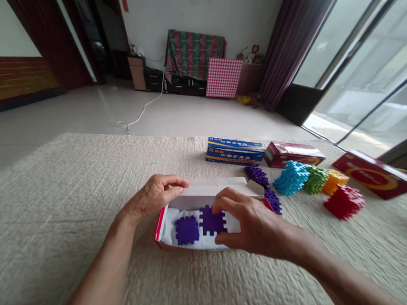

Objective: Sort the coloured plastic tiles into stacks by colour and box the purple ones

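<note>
In front of me an opened box (158,226) with a red edge stands on the beige cover, lined with white cloth (168,219). A flat purple interlocking tile (186,230) with notched edges lies on the cloth at the left. My right hand (245,221) grips a second purple interlocking tile (212,220) between thumb and fingers, just beside the first. At the box's back left corner is my left hand (161,192), its fingers stretched near the raised white lid (219,188); whether it touches the lid I cannot tell.
Purple tiles (256,176) lie behind the box. To the right sit stacks of blue (291,177), green (316,180), orange (335,181) and red (344,201) tiles. A blue carton (235,151) and two dark red cartons (295,154) stand farther back.
</note>
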A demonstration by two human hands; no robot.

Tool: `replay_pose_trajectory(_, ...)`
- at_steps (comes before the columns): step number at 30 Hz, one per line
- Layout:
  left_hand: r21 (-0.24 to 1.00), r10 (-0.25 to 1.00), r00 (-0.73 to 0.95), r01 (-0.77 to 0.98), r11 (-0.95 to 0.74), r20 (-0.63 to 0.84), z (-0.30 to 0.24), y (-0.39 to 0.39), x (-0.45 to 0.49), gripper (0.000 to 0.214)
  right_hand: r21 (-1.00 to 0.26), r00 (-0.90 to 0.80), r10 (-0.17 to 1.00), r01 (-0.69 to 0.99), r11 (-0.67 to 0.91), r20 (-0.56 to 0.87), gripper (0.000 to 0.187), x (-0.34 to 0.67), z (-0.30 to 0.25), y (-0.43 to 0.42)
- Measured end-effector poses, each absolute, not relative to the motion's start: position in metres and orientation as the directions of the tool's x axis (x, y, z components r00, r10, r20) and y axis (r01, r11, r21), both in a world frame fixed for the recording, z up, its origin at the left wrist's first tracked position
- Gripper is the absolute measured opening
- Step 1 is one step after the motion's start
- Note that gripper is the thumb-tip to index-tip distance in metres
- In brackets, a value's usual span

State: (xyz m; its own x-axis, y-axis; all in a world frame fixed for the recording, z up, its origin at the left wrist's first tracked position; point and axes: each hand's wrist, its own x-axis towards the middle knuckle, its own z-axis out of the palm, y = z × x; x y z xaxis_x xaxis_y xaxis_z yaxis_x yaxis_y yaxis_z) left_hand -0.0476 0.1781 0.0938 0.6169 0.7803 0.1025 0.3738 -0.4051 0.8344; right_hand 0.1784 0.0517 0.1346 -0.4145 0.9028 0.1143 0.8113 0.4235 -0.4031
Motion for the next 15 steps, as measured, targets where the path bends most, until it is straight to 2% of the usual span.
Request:
replay_pose_trajectory(6,0.839,0.780,0.611,0.346,-0.419,0.137,0.093,0.177,-0.047,0.024,-0.388,-0.564,0.823,0.746,0.542,0.064,0.029,0.151,0.121,0.072)
replay_pose_trajectory(11,0.849,0.777,0.614,0.333,-0.411,0.135,0.093,0.178,-0.047,0.024,-0.345,-0.592,0.805,0.747,0.568,0.045,0.030,0.136,0.115,0.080)
replay_pose_trajectory(15,0.849,0.784,0.608,0.342,-0.404,0.128,0.093,0.178,-0.047,0.025,-0.367,-0.566,0.818,0.743,0.560,0.104,0.028,0.137,0.118,0.077)
